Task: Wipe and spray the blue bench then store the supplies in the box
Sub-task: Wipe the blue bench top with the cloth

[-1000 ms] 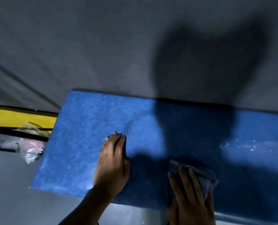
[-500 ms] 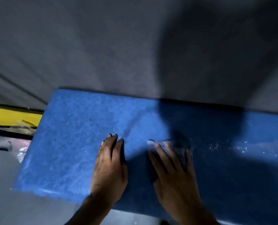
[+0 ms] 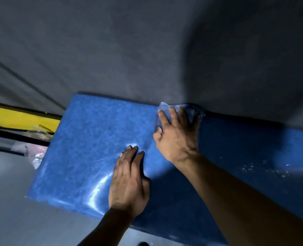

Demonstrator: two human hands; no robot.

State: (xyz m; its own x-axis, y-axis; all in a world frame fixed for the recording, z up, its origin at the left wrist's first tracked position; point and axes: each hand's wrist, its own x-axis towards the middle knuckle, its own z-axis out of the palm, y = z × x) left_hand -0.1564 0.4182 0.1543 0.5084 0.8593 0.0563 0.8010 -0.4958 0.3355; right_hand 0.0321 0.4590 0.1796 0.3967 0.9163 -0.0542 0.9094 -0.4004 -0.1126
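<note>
Blue worktop (image 3: pixel 87 139) is seen from above, running from lower left to right edge, its back edge against a dark grey wall (image 3: pixel 129 50). Left part is lit and shows a mottled, streaked sheen; right part lies in shadow.

Right hands (image 3: pixel 178 132): pressed flat on a cloth (image 3: pixel 164 108) at the far edge of the worktop, right where it meets the wall. Fingers are spread and extended over the cloth, not curled around it; the cloth is pinned under the palm and fingers rather than gripped. A pale corner of the cloth is visible past the fingertips, and a darker fold shows on the right side of the hand. The forearm is stretched diagonally across the shadowed part of the worktop from the lower right.

Left hands (image 3: pixel 129 180): laid flat, palm down, on the bare worktop near its front edge, fingers together and straight. Nothing is held. A bright glare patch is seen just beyond the fingertips and a curved reflection beside the hand on its left.

White specks or droplets (image 3: pixel 264 167) are scattered on the worktop surface at the right, well apart from both hands.

Past the left end of the worktop: a yellow band (image 3: pixel 19 119) with black edging, and crumpled clear plastic (image 3: pixel 35 153) with something pinkish in it, too blurred to identify.

Spray bottle and box are not in frame.
</note>
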